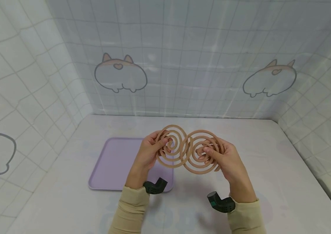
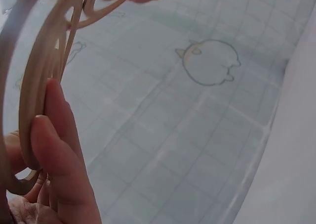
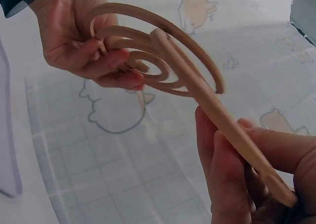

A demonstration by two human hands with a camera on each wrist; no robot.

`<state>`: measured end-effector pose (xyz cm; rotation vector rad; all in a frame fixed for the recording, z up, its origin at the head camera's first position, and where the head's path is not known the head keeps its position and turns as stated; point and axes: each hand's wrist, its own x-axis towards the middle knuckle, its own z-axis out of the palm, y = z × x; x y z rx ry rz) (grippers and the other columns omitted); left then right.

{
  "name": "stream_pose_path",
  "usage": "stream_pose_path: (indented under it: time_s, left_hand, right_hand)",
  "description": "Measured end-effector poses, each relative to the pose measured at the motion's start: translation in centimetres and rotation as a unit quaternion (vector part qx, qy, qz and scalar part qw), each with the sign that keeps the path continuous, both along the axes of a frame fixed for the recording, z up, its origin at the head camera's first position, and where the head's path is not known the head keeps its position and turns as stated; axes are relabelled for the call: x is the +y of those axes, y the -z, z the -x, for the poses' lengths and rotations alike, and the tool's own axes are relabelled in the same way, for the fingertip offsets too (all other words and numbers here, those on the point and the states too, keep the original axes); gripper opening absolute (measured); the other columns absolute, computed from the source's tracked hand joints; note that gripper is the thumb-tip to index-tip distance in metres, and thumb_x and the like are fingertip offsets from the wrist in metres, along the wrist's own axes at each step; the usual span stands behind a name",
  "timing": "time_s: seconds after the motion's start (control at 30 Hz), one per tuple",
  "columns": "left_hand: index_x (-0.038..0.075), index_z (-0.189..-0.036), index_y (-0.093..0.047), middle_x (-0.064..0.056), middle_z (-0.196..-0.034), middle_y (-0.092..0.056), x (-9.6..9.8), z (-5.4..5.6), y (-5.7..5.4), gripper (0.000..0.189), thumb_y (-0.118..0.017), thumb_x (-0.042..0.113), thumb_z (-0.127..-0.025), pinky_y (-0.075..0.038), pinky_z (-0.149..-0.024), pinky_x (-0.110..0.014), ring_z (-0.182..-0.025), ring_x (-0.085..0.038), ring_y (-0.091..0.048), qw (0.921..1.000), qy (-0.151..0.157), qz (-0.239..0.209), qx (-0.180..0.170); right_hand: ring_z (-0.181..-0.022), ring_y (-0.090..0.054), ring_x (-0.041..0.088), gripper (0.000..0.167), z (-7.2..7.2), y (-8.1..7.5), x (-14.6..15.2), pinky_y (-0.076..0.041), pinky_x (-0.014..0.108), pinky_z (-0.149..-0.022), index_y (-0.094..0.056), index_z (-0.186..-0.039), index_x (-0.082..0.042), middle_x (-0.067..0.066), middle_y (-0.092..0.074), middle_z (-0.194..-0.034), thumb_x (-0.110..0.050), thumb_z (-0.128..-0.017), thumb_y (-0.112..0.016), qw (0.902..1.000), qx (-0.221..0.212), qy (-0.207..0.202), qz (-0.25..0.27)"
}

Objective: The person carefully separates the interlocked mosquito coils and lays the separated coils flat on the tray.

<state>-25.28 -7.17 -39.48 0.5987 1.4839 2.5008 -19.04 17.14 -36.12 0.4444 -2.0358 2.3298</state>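
Two tan spiral mosquito coils are held up over the table, side by side, their outer rings overlapping in the middle. My left hand (image 1: 148,152) pinches the left mosquito coil (image 1: 173,166), thumb in front and fingers behind. Thumb and fingers of my right hand (image 1: 227,159) grip the right mosquito coil (image 1: 199,172) the same way. In the right wrist view, the right coil (image 3: 217,110) appears almost edge-on, with the left coil (image 3: 158,19) behind it. Whether the rings are interlocked or merely overlap I cannot tell.
A purple tray (image 1: 115,165) lies on the table, to the left and below my left hand. The white tabletop (image 1: 270,156) ends at a tiled-pattern curtain (image 1: 194,81) at the back, with similar sheets at both sides.
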Motion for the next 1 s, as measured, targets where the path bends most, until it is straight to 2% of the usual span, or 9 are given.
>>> stream_pose_path:
  time_s: [0.1,0.23,0.4,0.6,0.7,0.83,0.93,1.0]
  left_hand:
    - [-0.008,-0.115,-0.049,-0.001,-0.084,-0.069,-0.2,0.1,-0.1,0.022,-0.047,-0.004,-0.093,-0.049,-0.050,-0.019,-0.057,-0.010,-0.063,0.9997,-0.013,0.020,0.006]
    - [-0.009,-0.117,-0.048,-0.001,-0.085,-0.069,-0.5,0.1,-0.2,0.025,-0.047,-0.005,-0.093,-0.049,-0.049,-0.019,-0.057,-0.011,-0.063,0.9992,-0.015,0.035,0.011]
    - [-0.011,-0.121,-0.046,-0.001,-0.086,-0.069,-0.8,-0.1,-0.4,0.031,-0.050,-0.002,-0.092,-0.049,-0.051,-0.020,-0.059,-0.012,-0.064,0.9977,-0.029,0.060,0.014]
    - [-0.011,-0.120,-0.047,0.000,-0.084,-0.070,-1.1,-0.2,-0.7,0.031,-0.053,0.000,-0.092,-0.046,-0.047,-0.019,-0.059,-0.012,-0.065,0.9951,-0.060,0.076,0.021]
    - [-0.011,-0.117,-0.049,0.000,-0.083,-0.070,-1.2,-0.3,-0.9,0.030,-0.055,0.001,-0.091,-0.044,-0.046,-0.019,-0.059,-0.012,-0.065,0.9930,-0.077,0.085,0.030]
    - [-0.008,-0.113,-0.053,0.001,-0.083,-0.070,-1.4,-0.4,-1.2,0.027,-0.059,0.004,-0.089,-0.043,-0.046,-0.019,-0.058,-0.012,-0.064,0.9880,-0.103,0.110,0.034]
    - [-0.006,-0.112,-0.054,0.001,-0.083,-0.070,-1.7,-0.5,-1.6,0.027,-0.060,0.005,-0.089,-0.046,-0.048,-0.020,-0.057,-0.012,-0.064,0.9843,-0.120,0.125,0.032]
    - [-0.007,-0.113,-0.054,0.001,-0.083,-0.070,-1.8,-0.6,-1.8,0.028,-0.061,0.005,-0.088,-0.047,-0.048,-0.020,-0.057,-0.012,-0.064,0.9827,-0.127,0.131,0.032]
  right_hand:
    - [-0.064,-0.065,0.011,0.017,0.0,-0.1,0.4,-0.051,0.022,-0.057,-0.059,-0.106,-0.003,0.001,-0.069,-0.079,0.001,-0.090,-0.055,0.9998,-0.004,0.011,-0.019]
    - [-0.068,-0.064,0.010,0.019,0.0,-0.2,0.7,-0.050,0.021,-0.061,-0.062,-0.104,-0.010,-0.002,-0.068,-0.082,0.000,-0.089,-0.058,0.9987,-0.006,0.027,-0.042]
    - [-0.071,-0.064,0.012,0.021,0.2,-0.1,1.0,-0.051,0.023,-0.067,-0.057,-0.110,-0.003,-0.001,-0.067,-0.084,-0.002,-0.089,-0.058,0.9982,-0.002,0.019,-0.057]
    - [-0.063,-0.062,0.012,0.017,0.4,0.2,1.6,-0.048,0.024,-0.053,-0.051,-0.105,0.006,0.000,-0.068,-0.080,-0.005,-0.092,-0.054,0.9988,-0.003,0.019,-0.045]
    - [-0.060,-0.062,0.013,0.014,0.6,0.3,1.8,-0.047,0.024,-0.051,-0.051,-0.101,0.007,0.002,-0.070,-0.078,-0.004,-0.092,-0.054,0.9992,0.001,0.025,-0.032]
    - [-0.057,-0.059,0.012,0.007,0.6,0.2,1.9,-0.046,0.023,-0.049,-0.059,-0.096,-0.003,0.001,-0.069,-0.074,-0.003,-0.090,-0.057,0.9975,0.008,0.060,-0.036]
    - [-0.054,-0.059,0.011,0.009,0.6,0.1,2.0,-0.046,0.023,-0.049,-0.062,-0.095,-0.008,0.001,-0.069,-0.072,-0.003,-0.089,-0.058,0.9957,0.008,0.084,-0.036]
    - [-0.053,-0.058,0.011,0.008,0.6,0.0,2.1,-0.045,0.023,-0.046,-0.063,-0.095,-0.007,0.000,-0.069,-0.071,-0.003,-0.089,-0.059,0.9948,0.009,0.095,-0.035]
